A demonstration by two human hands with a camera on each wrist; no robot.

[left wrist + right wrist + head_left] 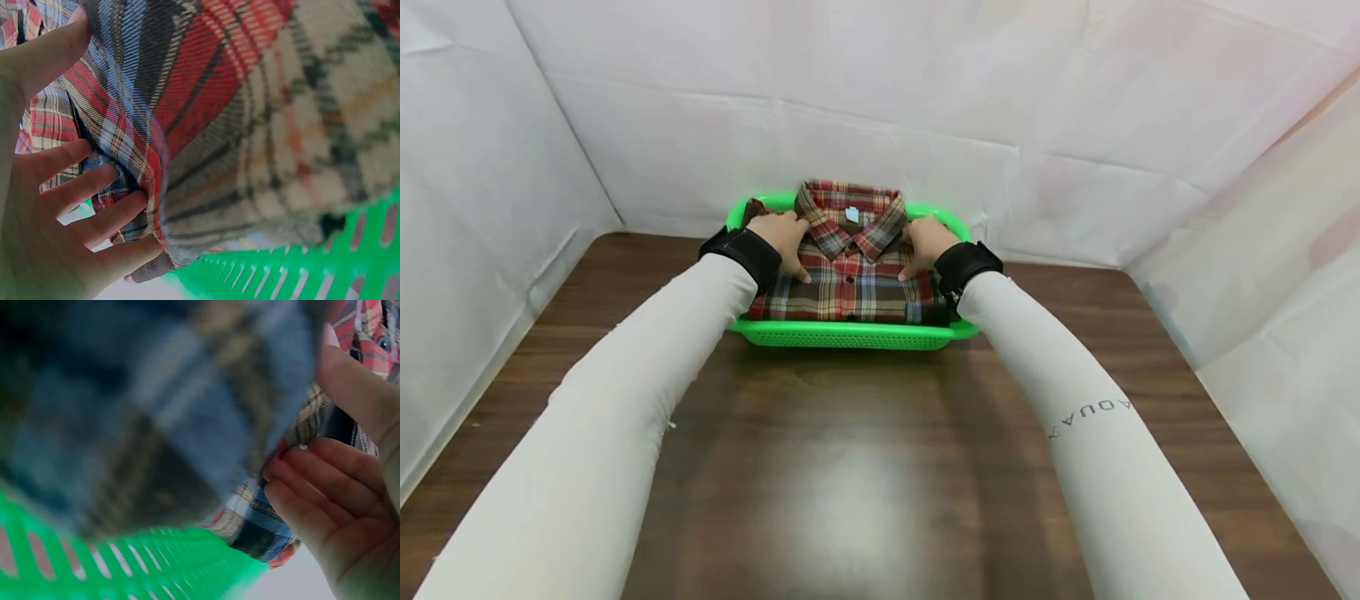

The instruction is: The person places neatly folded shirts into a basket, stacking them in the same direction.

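Surrounding everything on three sides is a creased white sheet backdrop (865,92), and below it a dark wooden table (850,467) is seen, with a pale glare patch near its front edge. At the far end of the table, close to the backdrop, a green perforated basket (850,335) is set. Two long white sleeves (625,417) with black wrist straps (741,250) are stretched across the table toward the basket and cover its near corners, so part of its rim is hidden.

Inside the basket a folded plaid shirt (850,283) is laid flat — red, brown, blue and cream checks, buttoned down the front, collar turned toward the far rim with a small pale label inside.

The left hand (782,237) is placed on the shirt's left side, the right hand (925,242) on its right side, just beside the collar.

From the head view only the backs of the hands are shown. From the left wrist view the fingers (81,187) are seen nearly straight and tucked under the shirt's folded edge, thumb over the top, above the basket wall. From the right wrist view — much of it blurred — the fingers (312,487) are likewise seen slipped beneath the fabric, thumb above it, the cloth lightly pinched between.
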